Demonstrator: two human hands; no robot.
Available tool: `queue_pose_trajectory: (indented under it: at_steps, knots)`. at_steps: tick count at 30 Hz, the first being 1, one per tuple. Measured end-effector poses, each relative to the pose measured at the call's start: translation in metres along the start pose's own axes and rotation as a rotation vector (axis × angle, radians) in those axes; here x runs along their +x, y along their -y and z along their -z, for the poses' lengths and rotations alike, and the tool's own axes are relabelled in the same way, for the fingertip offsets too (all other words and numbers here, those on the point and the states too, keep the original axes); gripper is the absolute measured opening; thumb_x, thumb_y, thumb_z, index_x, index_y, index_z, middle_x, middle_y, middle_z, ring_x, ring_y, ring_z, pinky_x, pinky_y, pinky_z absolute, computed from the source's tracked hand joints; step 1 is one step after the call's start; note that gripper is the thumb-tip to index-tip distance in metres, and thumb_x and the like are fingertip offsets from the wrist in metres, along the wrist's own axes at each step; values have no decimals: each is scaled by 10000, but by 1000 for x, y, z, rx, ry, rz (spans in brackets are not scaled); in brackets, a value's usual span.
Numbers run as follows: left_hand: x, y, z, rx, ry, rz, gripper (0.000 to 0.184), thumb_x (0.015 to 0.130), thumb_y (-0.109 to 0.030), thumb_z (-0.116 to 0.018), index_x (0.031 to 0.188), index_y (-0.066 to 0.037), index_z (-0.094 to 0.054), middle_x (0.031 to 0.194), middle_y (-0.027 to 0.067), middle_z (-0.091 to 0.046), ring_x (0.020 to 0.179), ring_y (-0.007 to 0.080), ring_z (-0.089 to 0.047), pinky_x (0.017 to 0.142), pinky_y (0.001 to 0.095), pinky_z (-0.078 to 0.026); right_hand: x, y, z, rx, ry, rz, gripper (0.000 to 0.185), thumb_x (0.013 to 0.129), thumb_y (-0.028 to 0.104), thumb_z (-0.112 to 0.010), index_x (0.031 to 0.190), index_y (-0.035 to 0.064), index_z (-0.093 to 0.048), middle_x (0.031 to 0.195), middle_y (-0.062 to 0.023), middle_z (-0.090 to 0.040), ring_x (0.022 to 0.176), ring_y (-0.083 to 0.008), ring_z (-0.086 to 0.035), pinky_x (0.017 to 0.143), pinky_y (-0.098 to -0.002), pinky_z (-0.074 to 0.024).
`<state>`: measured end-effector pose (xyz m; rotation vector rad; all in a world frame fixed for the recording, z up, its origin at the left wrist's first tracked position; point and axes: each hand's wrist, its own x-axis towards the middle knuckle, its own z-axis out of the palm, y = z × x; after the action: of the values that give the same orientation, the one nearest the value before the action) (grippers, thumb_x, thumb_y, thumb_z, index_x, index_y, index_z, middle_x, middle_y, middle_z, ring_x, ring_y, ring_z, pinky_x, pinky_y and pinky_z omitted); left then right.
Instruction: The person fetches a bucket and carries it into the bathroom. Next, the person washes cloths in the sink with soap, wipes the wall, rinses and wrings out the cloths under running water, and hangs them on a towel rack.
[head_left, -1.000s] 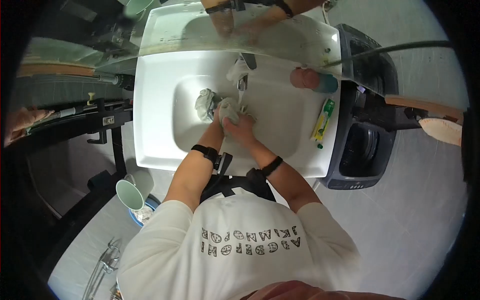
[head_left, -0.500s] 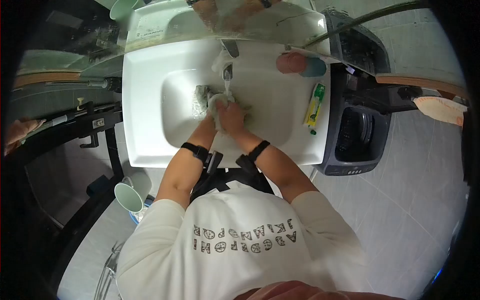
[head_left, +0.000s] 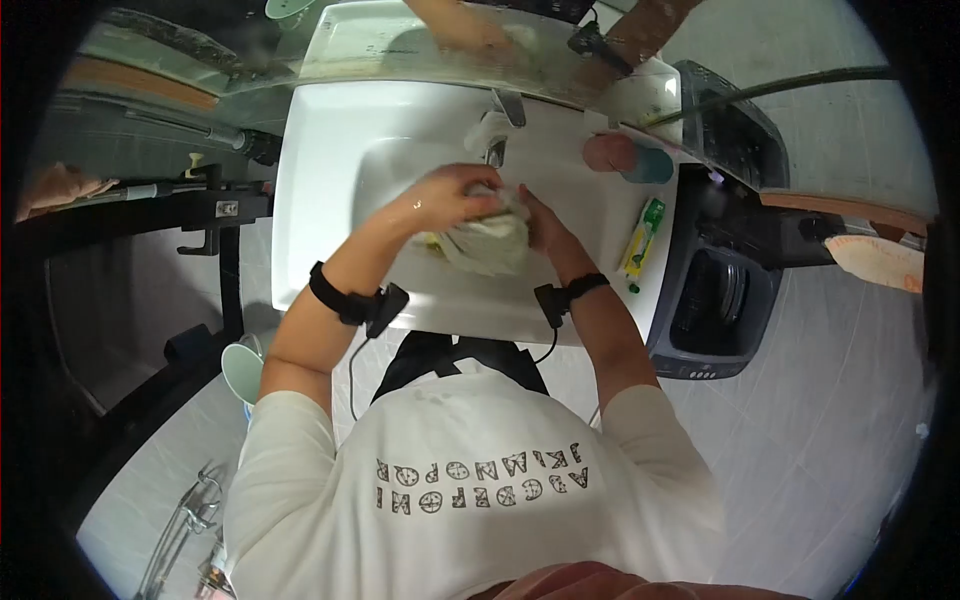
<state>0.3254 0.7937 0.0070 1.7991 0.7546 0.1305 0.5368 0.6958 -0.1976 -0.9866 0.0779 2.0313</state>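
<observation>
A pale greenish-white wet cloth (head_left: 485, 247) hangs bunched between my two hands, over the white washbasin (head_left: 315, 240). My left hand (head_left: 455, 200) grips its upper left edge, fingers curled over the top. On the other side, my right hand (head_left: 541, 220) holds the upper right edge, with its fingertips partly hidden by the cloth. The chrome faucet (head_left: 497, 150) is just beyond the cloth, close to my left fingers. Whether water is running is hidden from me.
A pink cup (head_left: 609, 152) and a blue cup (head_left: 650, 166) stand at the basin's back right. A green-and-yellow toothpaste tube (head_left: 642, 240) lies on the right rim. Beyond sits a dark grey washing machine (head_left: 705, 315); a pale green bucket (head_left: 243, 370) is at lower left.
Both hands have come up from the basin and moved apart, spreading the cloth between them. Earlier they were pressed together on it under the running faucet. My view has shifted slightly.
</observation>
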Motion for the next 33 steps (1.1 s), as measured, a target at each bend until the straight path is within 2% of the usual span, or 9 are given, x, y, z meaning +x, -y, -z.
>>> queue_pose_trajectory:
  at_steps: [9,11,14,18,20,23,25,27,33]
  knots:
    - [-16,146,-11,542,-224,336,284,740,-24,-535,1008,-108,-575,1016,144,-590,983,304,-550,843,392,-421,26,-9,7,-180,-124,503,524,806,271,-606,1254,64,-429,1143,-102,-479,1028,-261,-481,887,-387,-428]
    - [-19,147,-17,677,-335,381,310,723,0,-529,1004,-122,-580,1040,152,-580,1016,309,-537,867,412,-408,76,-38,80,-1312,-657,391,622,748,134,-639,1278,-3,-345,1265,-187,-435,1128,-323,-463,901,-397,-406]
    - [-14,145,-36,563,-462,302,311,769,-12,-495,1031,-150,-591,1092,154,-550,1070,305,-497,895,398,-396,37,-52,4,-1821,-564,-32,624,771,181,-616,1289,-19,-330,1258,-232,-427,1141,-363,-441,897,-382,-410]
    - [9,219,-86,-128,-301,322,353,753,-33,-522,1088,-142,-551,1028,116,-569,965,272,-540,831,408,-426,23,-31,-51,-1863,26,-289,601,839,364,-510,1282,-16,-364,1342,-210,-328,1220,-355,-341,951,-447,-380]
    - [8,229,-98,-501,-262,303,379,750,-32,-531,1112,-145,-524,1007,95,-571,896,271,-561,800,416,-435,19,-21,-30,-1619,-348,-226,597,833,377,-522,1270,-3,-379,1312,-213,-367,1200,-341,-372,931,-448,-387]
    - [10,182,-109,-896,-336,873,344,794,-164,-564,1131,-118,-515,1000,86,-556,852,230,-561,758,400,-442,20,-11,8,-1196,-861,-118,590,824,397,-539,1253,16,-402,1267,-218,-425,1170,-319,-418,902,-449,-397]
    - [19,189,-124,-857,-320,1149,437,826,-319,-537,1202,-109,-469,1121,112,-530,950,264,-541,797,438,-417,46,-79,40,-1831,-893,338,528,795,327,-604,1199,22,-454,1149,-202,-517,1070,-315,-499,847,-438,-423]
    - [20,170,-129,-999,-384,1135,478,832,-358,-519,1232,-107,-442,1190,122,-495,1017,284,-509,831,459,-395,70,-101,49,-1475,-305,475,417,758,245,-662,1057,-20,-542,967,-143,-575,836,-217,-564,722,-356,-456]
    - [26,229,-143,-1577,-356,913,444,883,-351,-461,1200,-40,-460,1135,136,-496,1007,284,-501,804,449,-427,-1,-83,-82,-990,-50,437,331,737,227,-690,960,11,-576,888,-68,-577,787,-139,-528,703,-282,-441]
